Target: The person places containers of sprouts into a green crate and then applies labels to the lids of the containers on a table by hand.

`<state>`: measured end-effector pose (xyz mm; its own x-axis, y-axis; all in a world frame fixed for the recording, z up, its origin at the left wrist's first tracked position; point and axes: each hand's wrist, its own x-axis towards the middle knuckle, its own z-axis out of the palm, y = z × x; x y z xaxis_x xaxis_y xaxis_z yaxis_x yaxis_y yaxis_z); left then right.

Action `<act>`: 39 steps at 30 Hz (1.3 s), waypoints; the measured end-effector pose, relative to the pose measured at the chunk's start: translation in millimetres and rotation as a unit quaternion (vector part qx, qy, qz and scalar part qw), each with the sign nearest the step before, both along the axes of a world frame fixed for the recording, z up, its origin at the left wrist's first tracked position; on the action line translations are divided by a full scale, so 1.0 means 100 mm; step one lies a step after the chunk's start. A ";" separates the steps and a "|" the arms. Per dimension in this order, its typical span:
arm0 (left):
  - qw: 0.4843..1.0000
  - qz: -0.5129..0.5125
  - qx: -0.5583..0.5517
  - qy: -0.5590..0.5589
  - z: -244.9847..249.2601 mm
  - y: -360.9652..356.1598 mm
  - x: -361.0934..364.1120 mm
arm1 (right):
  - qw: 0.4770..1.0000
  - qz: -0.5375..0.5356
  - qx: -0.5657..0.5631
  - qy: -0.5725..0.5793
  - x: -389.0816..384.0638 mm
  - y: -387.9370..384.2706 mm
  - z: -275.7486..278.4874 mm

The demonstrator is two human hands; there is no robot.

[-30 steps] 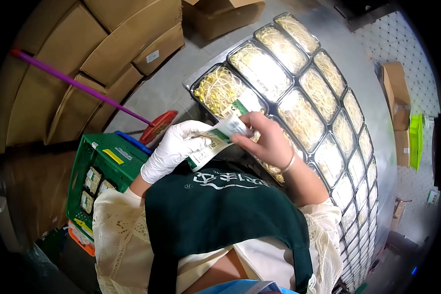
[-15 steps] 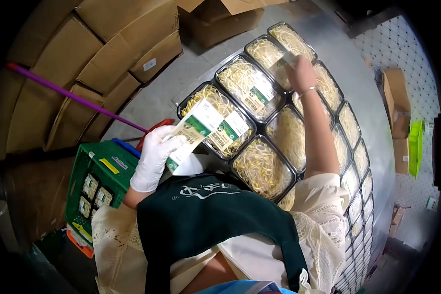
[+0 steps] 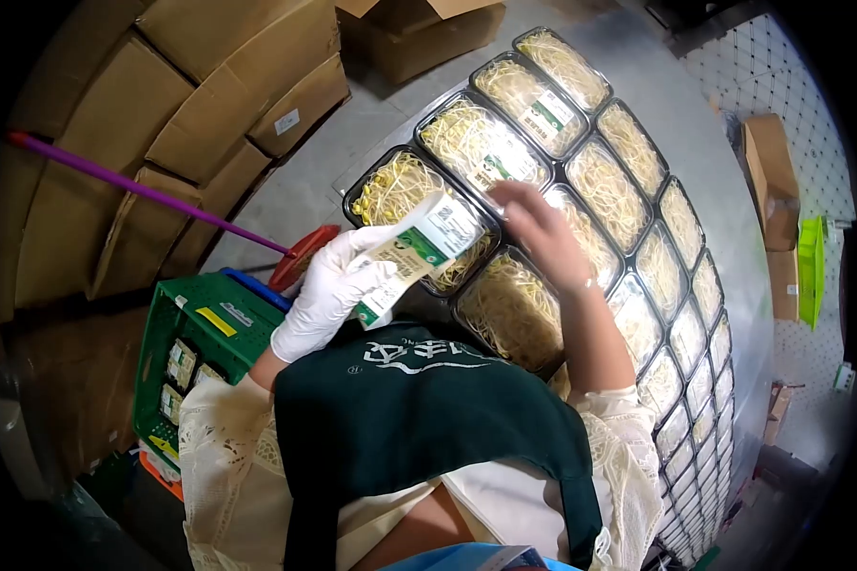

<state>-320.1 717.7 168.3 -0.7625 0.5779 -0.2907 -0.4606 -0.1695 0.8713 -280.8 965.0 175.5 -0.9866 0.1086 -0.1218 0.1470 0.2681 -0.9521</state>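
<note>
A metal counter [image 3: 704, 114] carries two long rows of clear bean sprout trays [image 3: 609, 190]. A green crate [image 3: 200, 324] stands low at the left. The gloved left hand [image 3: 328, 290] is clamped on a label strip [image 3: 414, 249], held above the nearest trays. The bare right hand [image 3: 542, 233] hovers just beside the strip, fingers loosely spread and holding nothing.
</note>
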 end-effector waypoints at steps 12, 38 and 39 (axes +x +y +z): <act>0.998 -0.058 -0.033 0.012 0.20 0.35 -0.02 | 0.931 0.045 0.219 0.289 -0.14 -0.10 0.32; 0.987 -0.057 -0.037 0.145 0.23 0.82 0.14 | 0.981 0.070 0.121 0.138 0.36 -0.01 0.34; 0.991 -0.061 -0.049 0.107 0.20 0.86 0.16 | 0.966 0.049 0.168 0.191 0.40 0.07 0.32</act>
<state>-303.7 803.6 187.9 -0.7391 0.6464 -0.1895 -0.2755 -0.0333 0.9607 -240.5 972.1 208.0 -0.9602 -0.0182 0.2787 -0.2397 0.5656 -0.7890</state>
